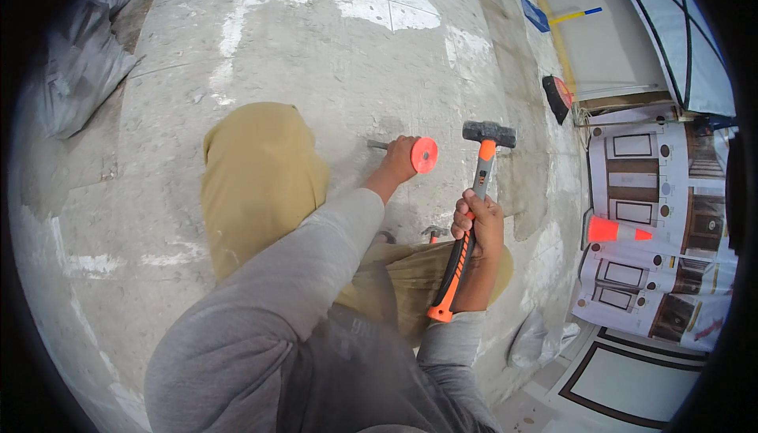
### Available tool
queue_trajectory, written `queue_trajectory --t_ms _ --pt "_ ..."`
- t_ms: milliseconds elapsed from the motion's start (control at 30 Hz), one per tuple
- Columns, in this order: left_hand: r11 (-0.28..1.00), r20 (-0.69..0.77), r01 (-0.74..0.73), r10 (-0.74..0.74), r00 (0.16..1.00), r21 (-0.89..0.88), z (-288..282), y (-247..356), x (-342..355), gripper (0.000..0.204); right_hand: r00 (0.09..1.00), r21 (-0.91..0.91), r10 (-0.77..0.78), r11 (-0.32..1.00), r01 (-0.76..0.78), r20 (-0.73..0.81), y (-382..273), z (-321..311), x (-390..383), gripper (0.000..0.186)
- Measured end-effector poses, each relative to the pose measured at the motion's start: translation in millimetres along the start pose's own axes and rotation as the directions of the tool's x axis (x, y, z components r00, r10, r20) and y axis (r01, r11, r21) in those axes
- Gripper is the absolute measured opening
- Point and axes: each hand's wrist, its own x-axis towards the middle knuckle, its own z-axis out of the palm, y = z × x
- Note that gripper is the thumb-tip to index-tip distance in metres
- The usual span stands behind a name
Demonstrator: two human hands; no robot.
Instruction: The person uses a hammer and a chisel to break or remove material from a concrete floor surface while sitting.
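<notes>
My left hand (397, 163) is wrapped round a cold chisel (377, 145) with a round red-orange hand guard (425, 155) at its struck end. Its flat metal blade sticks out to the left, close to the grey floor; whether the tip touches is hard to tell. To the right, my right hand (482, 224) grips a club hammer (489, 134) partway up its orange, grey and black handle. The dark steel head is raised beyond the hand, to the right of the guard and apart from it. Between my legs lies another hammer (433, 232), partly hidden.
Rough concrete floor (347, 78) with white patches surrounds me. Crumpled grey sheeting (83, 78) lies at left. Along the right are a blue dustpan (536, 14), a broom head (557, 99), an orange cone (608, 230), printed panels (632, 172) and a plastic bag (527, 340).
</notes>
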Motion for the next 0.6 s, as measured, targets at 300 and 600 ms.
queue_trajectory --t_ms 300,600 --pt "0.967 0.029 -0.183 0.180 0.983 0.178 25.5 -7.0 -48.3 0.034 0.925 0.767 0.229 0.517 -0.379 0.303 54.9 -42.7 61.9 0.014" --pt "0.989 0.203 -0.075 0.048 0.978 0.128 13.1 11.3 -44.6 0.038 0.979 0.865 0.141 0.462 -0.195 0.145 64.7 -48.1 86.9 0.011"
